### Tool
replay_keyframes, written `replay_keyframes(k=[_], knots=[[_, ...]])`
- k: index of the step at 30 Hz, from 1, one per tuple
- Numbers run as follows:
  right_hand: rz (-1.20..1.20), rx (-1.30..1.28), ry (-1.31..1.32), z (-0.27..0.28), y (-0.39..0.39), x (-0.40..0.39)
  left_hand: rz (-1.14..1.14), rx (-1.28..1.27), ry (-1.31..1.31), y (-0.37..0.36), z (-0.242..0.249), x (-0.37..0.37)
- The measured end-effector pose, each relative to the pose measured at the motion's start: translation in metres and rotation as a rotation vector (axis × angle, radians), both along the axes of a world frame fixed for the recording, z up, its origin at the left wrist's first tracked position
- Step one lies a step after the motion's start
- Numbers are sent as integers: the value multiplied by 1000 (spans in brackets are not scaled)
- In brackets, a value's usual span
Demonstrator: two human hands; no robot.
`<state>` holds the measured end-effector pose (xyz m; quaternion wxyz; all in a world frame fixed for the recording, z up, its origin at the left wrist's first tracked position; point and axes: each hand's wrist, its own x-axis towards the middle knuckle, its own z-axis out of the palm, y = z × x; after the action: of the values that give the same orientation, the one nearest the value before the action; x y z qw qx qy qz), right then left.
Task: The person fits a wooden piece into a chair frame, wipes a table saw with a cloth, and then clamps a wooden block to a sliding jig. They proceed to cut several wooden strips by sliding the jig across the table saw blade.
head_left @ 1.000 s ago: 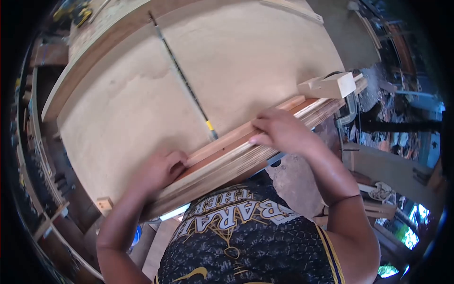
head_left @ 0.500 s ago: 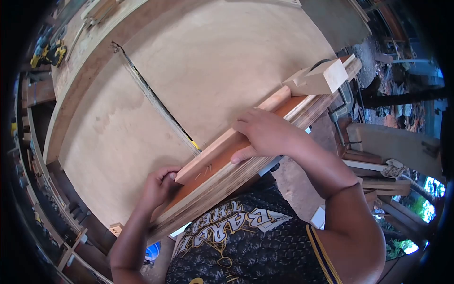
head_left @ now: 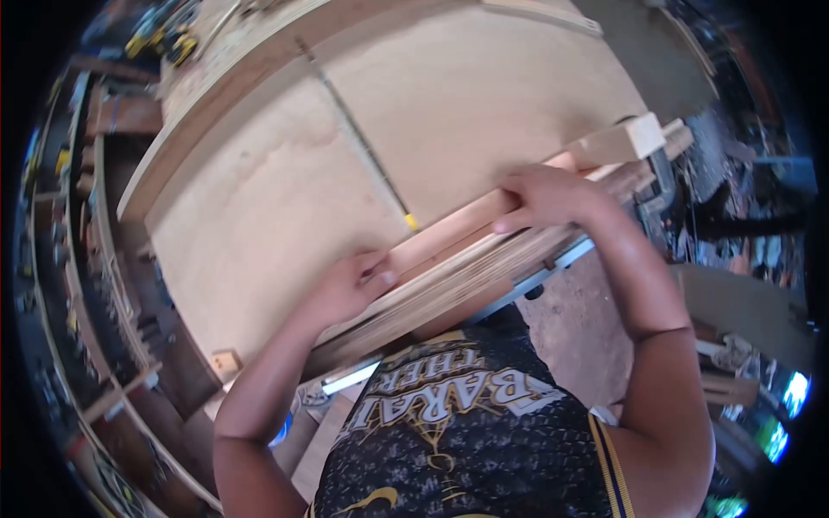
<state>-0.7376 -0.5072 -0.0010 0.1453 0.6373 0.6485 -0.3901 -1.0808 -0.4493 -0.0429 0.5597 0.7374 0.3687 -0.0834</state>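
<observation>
A long, pale wooden strip [head_left: 453,229] stands on edge along the near side of the plywood sheet [head_left: 259,190]. My left hand [head_left: 350,281] is closed around its left end, thumb and fingers pinched together. Farther right, my right hand [head_left: 553,198] grips the same strip, its fingers over the top edge and the thumb on the near side. A thick layered wooden edge [head_left: 458,285] runs between the strip and my body. Beyond the right hand, a squared wooden block [head_left: 623,142] sits at the strip's far end, beside a metal clamp [head_left: 663,181].
A thin dark rod with a yellow tip [head_left: 411,222] lies across the plywood. A raised curved wooden rim [head_left: 207,112] borders the far left. Yellow power tools [head_left: 164,41] lie beyond it. A small wood block [head_left: 226,363] sits at the lower left corner.
The view has shifted, so the bench appears turned and farther right. Both hands stay on the strip. The small nails seen beside it earlier cannot be made out now.
</observation>
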Motion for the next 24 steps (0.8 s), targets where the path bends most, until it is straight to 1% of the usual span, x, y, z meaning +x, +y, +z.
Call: replay_keyframes(k=[1,3,4,6,8,10,11,13,16,17,18,19,20,22,24], knots=[[29,1,16,1,-1,0,29,1,16,-1,-2,-5],[-13,75,-34,5,-5,9,-41,83,-8,-2,-11,-5],[-1,65,-31,5,-7,16,-29,73,-6,-2,-10,-5],[-44,51,88,0,-6,28,-98,78,34,2,-3,-3],[-26,44,107,-1,-7,29,-91,61,19,-1,-6,-5],[-18,-2,131,9,-6,27,-186,163,27,-4,-5,-5],[-14,-5,131,8,-8,27,-182,161,27,-7,0,-4],[8,10,143,8,-8,32,-91,74,108,-11,16,0],[137,88,119,2,-9,41,33,79,163,-24,31,-2],[161,60,98,8,-6,38,67,69,194,-26,27,-6],[191,51,129,2,-8,38,244,-4,194,-25,18,-11],[210,121,121,-4,-12,40,414,-73,191,-26,14,-16],[217,196,103,-8,-14,45,426,-77,209,-28,13,-19],[232,162,133,-3,-12,45,475,-165,203,-23,6,-9],[227,162,162,-2,-12,48,360,-94,251,-20,0,1]])
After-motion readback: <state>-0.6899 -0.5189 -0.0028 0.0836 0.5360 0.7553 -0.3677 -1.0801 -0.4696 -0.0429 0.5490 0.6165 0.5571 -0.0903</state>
